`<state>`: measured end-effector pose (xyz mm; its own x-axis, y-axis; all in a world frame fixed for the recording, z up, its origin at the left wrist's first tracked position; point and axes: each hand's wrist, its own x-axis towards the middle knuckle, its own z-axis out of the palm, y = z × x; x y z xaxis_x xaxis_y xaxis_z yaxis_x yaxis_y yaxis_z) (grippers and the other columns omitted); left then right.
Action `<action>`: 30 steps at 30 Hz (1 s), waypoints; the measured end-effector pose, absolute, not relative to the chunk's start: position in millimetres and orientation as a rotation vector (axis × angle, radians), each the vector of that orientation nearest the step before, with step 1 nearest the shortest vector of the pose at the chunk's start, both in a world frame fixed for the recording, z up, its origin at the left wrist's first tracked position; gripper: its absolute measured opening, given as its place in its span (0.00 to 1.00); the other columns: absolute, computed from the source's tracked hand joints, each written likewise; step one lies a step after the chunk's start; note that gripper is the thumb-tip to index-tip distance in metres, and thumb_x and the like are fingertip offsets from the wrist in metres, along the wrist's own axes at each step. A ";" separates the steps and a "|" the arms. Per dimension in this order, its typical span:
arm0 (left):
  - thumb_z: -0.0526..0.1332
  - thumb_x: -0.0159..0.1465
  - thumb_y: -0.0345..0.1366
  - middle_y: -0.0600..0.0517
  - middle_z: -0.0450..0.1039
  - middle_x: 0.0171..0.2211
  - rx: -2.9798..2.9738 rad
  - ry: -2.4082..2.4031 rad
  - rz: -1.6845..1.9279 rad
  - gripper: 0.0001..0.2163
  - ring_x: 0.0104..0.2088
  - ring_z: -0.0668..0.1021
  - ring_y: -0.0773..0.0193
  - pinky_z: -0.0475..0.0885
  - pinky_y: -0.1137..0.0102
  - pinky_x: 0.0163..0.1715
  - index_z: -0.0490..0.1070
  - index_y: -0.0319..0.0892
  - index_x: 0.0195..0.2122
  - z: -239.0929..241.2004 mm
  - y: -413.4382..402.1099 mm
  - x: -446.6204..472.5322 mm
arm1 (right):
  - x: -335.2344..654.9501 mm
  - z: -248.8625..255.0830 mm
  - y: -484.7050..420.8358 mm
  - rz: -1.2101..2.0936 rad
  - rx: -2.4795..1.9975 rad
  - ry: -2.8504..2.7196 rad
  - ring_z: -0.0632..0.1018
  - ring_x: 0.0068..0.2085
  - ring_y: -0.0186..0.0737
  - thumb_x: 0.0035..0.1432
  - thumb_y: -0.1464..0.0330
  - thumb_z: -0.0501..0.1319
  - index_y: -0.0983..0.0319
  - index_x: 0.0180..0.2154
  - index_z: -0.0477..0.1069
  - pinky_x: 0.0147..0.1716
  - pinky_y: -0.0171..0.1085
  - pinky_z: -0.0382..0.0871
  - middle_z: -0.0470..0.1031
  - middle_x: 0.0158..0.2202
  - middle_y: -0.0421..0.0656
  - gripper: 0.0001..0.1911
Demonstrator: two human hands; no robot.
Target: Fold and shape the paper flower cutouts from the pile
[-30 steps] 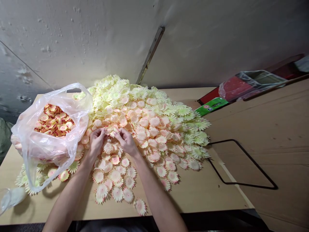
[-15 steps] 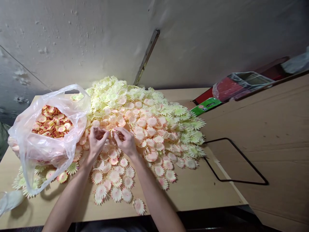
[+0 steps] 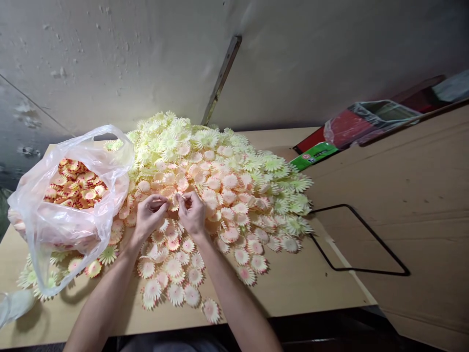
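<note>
Since it looks thin and light, we judge this pale flower piece (image 3: 173, 201) best taken near its centre.
It sits between our left hand (image 3: 151, 215) and right hand (image 3: 192, 213), over the heap of flowers (image 3: 230, 182); each hand's fingers bend towards a pinch, but we cannot tell whether they clamp it. Its petals probably flex and crease easily. Roundish, it shows us no clear long axis, its facing too small to read. Leftward, a plastic bag (image 3: 69, 222) stands on the table (image 3: 304, 283).

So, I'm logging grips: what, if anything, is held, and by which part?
Apparently a pale flower, by its edge, between the left hand and right hand; which one grips it can't be told.
</note>
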<state>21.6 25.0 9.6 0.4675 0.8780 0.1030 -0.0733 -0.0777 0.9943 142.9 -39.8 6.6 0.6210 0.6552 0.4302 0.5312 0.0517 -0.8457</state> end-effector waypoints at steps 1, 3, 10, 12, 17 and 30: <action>0.67 0.55 0.36 0.49 0.79 0.29 1.474 0.768 0.953 0.08 0.29 0.80 0.66 0.73 0.75 0.29 0.74 0.38 0.33 10.0 23.7 21.9 | 141.4 6.8 -38.9 0.131 -1.613 -0.972 0.67 0.22 0.34 0.62 0.60 0.57 0.59 0.27 0.62 0.23 0.35 0.61 0.67 0.21 0.39 0.14; 0.65 0.56 0.35 0.50 0.78 0.29 1.573 0.780 1.013 0.06 0.28 0.79 0.66 0.73 0.75 0.30 0.74 0.39 0.31 9.7 20.7 22.6 | 139.7 7.4 -37.5 0.121 -1.616 -0.931 0.68 0.22 0.35 0.62 0.60 0.56 0.59 0.28 0.61 0.23 0.35 0.62 0.67 0.21 0.39 0.13; 0.67 0.55 0.39 0.49 0.78 0.33 1.506 0.799 1.049 0.14 0.30 0.78 0.66 0.72 0.74 0.30 0.73 0.41 0.41 5.9 21.2 22.6 | 149.6 13.6 -38.4 0.096 -1.443 -1.193 0.78 0.37 0.43 0.60 0.62 0.60 0.57 0.28 0.68 0.40 0.43 0.72 0.77 0.32 0.46 0.09; 0.66 0.56 0.41 0.52 0.75 0.28 1.558 0.781 0.982 0.12 0.25 0.74 0.69 0.68 0.76 0.26 0.74 0.39 0.38 8.0 23.6 22.3 | 152.5 14.5 -39.1 0.171 -1.388 -1.277 0.78 0.37 0.43 0.60 0.63 0.60 0.56 0.28 0.70 0.39 0.43 0.73 0.78 0.32 0.45 0.08; 0.60 0.62 0.43 0.57 0.62 0.17 1.822 0.749 0.832 0.14 0.18 0.61 0.73 0.56 0.76 0.19 0.75 0.38 0.27 16.4 23.9 21.7 | 152.3 9.7 -39.7 0.172 -1.409 -1.246 0.77 0.37 0.43 0.60 0.63 0.60 0.57 0.28 0.69 0.39 0.42 0.71 0.77 0.32 0.45 0.09; 0.60 0.62 0.43 0.56 0.62 0.15 1.831 0.712 0.934 0.14 0.16 0.59 0.73 0.55 0.76 0.17 0.78 0.38 0.27 10.7 20.3 19.4 | 137.0 13.1 -31.3 0.370 -1.449 -0.632 0.70 0.21 0.33 0.59 0.53 0.59 0.58 0.29 0.57 0.20 0.35 0.63 0.69 0.23 0.39 0.18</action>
<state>19.4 20.3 10.7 0.5428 0.7854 0.2975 0.0787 -0.4003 0.9130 137.0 -31.3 13.1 0.7857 0.5935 0.1745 0.1379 0.1070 -0.9847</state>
